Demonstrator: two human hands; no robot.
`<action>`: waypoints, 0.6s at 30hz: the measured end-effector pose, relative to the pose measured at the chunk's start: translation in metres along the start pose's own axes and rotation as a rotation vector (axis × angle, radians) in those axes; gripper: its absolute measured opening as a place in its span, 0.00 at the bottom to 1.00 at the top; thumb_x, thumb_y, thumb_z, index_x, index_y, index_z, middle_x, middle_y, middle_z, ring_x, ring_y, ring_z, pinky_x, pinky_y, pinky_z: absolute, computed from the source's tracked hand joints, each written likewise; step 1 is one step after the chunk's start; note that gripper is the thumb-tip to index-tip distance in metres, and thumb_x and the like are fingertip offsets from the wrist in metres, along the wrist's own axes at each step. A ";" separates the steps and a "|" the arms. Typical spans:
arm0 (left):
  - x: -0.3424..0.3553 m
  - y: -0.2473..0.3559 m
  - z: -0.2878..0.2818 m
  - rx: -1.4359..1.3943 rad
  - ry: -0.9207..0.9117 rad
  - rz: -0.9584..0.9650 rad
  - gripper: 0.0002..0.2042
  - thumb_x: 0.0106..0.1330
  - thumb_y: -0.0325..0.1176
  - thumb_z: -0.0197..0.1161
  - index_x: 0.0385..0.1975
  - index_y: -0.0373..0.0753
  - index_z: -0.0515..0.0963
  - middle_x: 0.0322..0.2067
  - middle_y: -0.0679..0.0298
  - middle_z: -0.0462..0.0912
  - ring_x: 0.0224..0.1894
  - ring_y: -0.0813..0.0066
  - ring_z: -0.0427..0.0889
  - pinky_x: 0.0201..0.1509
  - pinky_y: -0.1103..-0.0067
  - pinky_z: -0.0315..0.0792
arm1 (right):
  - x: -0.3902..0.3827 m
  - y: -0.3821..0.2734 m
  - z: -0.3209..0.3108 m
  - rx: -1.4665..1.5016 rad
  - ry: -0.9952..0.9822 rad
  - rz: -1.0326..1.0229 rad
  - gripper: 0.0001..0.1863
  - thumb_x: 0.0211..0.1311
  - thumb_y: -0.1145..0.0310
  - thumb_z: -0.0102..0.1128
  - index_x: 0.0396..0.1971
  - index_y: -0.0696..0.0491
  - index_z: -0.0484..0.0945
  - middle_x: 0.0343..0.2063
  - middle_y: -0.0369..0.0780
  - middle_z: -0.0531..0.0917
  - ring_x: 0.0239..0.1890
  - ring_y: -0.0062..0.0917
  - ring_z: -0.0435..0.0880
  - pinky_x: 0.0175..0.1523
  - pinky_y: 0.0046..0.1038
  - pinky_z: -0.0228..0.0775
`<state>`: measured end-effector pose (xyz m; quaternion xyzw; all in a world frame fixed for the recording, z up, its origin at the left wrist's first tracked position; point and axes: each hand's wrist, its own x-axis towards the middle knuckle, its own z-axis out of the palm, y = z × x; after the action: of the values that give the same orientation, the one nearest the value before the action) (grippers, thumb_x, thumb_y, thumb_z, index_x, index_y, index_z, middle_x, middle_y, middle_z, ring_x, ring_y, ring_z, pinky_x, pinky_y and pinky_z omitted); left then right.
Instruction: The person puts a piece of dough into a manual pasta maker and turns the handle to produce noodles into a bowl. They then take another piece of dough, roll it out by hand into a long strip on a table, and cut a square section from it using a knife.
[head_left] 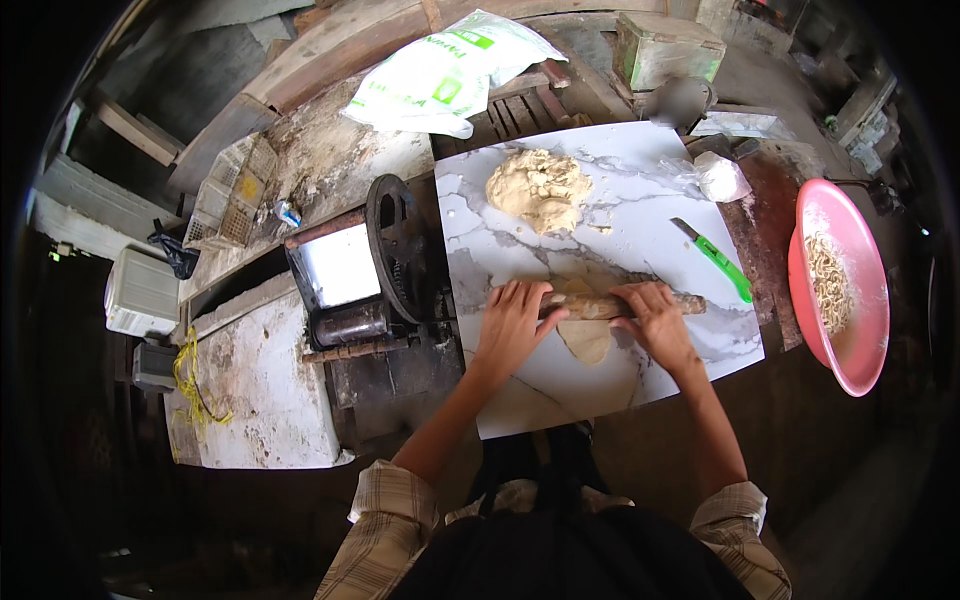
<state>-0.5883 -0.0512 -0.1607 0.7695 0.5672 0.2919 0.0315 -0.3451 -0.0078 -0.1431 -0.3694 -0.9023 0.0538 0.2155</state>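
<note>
A wooden rolling pin (600,305) lies across a flat piece of dough (586,340) on a white marble-patterned board (640,215). My left hand (512,325) presses on the pin's left end with fingers spread flat. My right hand (658,318) presses on its right part the same way. A large lump of dough (540,188) sits at the far side of the board, apart from both hands.
A green utility knife (718,258) lies on the board's right side. A pink basin (842,285) with noodles stands at the right. A black hand-cranked noodle machine (372,268) stands left of the board. A white-and-green bag (445,72) and a small plastic bag (722,178) lie behind.
</note>
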 end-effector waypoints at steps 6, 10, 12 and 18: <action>0.011 -0.004 0.020 -0.020 0.098 -0.142 0.06 0.65 0.32 0.54 0.29 0.37 0.73 0.30 0.61 0.76 0.36 0.60 0.76 0.37 0.68 0.71 | -0.008 0.029 -0.018 0.138 -0.169 0.061 0.17 0.58 0.58 0.58 0.40 0.54 0.76 0.37 0.39 0.79 0.45 0.34 0.74 0.51 0.34 0.64; 0.011 0.009 0.030 -0.115 0.035 -0.281 0.09 0.67 0.34 0.52 0.27 0.36 0.71 0.29 0.58 0.78 0.34 0.59 0.77 0.36 0.68 0.71 | 0.017 0.020 0.003 0.014 -0.048 0.035 0.19 0.63 0.52 0.51 0.32 0.55 0.78 0.31 0.40 0.78 0.41 0.34 0.74 0.48 0.35 0.65; 0.013 0.018 0.031 -0.126 0.008 -0.367 0.10 0.67 0.35 0.51 0.27 0.36 0.71 0.29 0.57 0.79 0.34 0.58 0.77 0.36 0.67 0.72 | 0.037 0.008 0.027 0.024 -0.032 0.114 0.21 0.64 0.50 0.49 0.32 0.55 0.78 0.32 0.40 0.78 0.41 0.34 0.74 0.49 0.35 0.65; 0.025 0.013 0.038 0.064 0.074 -0.540 0.14 0.68 0.42 0.49 0.35 0.36 0.72 0.35 0.55 0.79 0.44 0.56 0.76 0.44 0.63 0.70 | 0.061 -0.004 0.058 -0.101 -0.031 0.261 0.26 0.67 0.47 0.40 0.40 0.57 0.76 0.43 0.43 0.77 0.53 0.34 0.70 0.57 0.43 0.60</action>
<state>-0.5538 -0.0230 -0.1769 0.5799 0.7614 0.2827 0.0630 -0.4119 0.0350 -0.1731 -0.4934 -0.8513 0.0414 0.1738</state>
